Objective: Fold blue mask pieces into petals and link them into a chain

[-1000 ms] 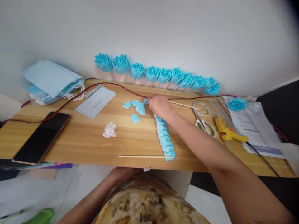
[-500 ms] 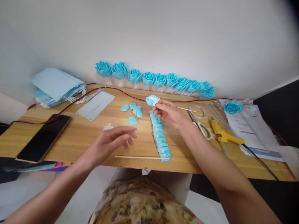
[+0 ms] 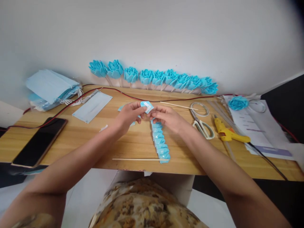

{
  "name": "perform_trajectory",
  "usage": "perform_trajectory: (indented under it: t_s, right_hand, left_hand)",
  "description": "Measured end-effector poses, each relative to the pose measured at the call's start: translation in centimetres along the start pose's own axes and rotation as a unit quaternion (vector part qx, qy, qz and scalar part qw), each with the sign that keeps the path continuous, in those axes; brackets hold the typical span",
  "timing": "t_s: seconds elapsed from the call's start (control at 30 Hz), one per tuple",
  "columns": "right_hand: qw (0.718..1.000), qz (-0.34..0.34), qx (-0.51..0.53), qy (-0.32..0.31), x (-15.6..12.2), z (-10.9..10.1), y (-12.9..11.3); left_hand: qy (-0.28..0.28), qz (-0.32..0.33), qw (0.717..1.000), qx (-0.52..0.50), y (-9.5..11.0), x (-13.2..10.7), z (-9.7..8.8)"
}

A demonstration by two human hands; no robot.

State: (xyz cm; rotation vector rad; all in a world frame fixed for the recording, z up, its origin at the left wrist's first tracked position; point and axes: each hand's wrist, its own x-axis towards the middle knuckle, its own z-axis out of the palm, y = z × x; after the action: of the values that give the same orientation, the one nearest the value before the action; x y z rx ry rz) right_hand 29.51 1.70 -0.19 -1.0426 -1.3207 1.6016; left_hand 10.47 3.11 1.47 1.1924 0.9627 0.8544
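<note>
Between both hands is a small blue petal piece (image 3: 147,107) with a white strip on it, held just above the table. My left hand (image 3: 130,114) pinches its left edge with thumb and fingers. My right hand (image 3: 167,116) grips its lower right side. Below them a row of overlapping folded blue petals (image 3: 160,139) runs toward the front edge, its far end partly covered by my right hand. A thin wooden stick (image 3: 135,159) lies across the near end of that row. Loose blue petals (image 3: 120,108) are mostly hidden behind my left hand.
Blue flowers on sticks (image 3: 147,76) lean along the wall. On the left lie a face mask (image 3: 92,107), a mask stack (image 3: 51,87) and a phone (image 3: 40,142). To the right are scissors (image 3: 203,128), a tape roll (image 3: 206,109) and a yellow glue gun (image 3: 229,134).
My left hand has moved up and right from the table's middle and taken hold of the petal piece. My right hand has shifted slightly left and down with it.
</note>
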Motion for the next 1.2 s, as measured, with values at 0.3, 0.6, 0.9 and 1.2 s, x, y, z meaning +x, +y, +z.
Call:
perform_trajectory:
  t_s: [0.3,0.6,0.9,1.2]
  right_hand:
    - [0.966,-0.119,-0.231,0.014,0.7,-0.5,-1.6]
    - [0.980,-0.116,-0.146,0.067,0.4,0.4,0.4]
    - [0.989,-0.064,-0.122,0.059,0.4,0.7,0.6]
    - [0.982,-0.055,-0.178,0.045,0.4,0.2,0.8]
  left_hand:
    - [-0.062,0.046,0.970,0.229,0.6,-0.1,-1.6]
    - [-0.026,0.081,0.977,0.197,-0.2,-0.1,-1.8]
    - [-0.030,0.077,0.972,0.219,-1.6,0.0,-2.4]
    - [0.003,0.096,0.972,0.216,-2.2,0.6,-2.6]
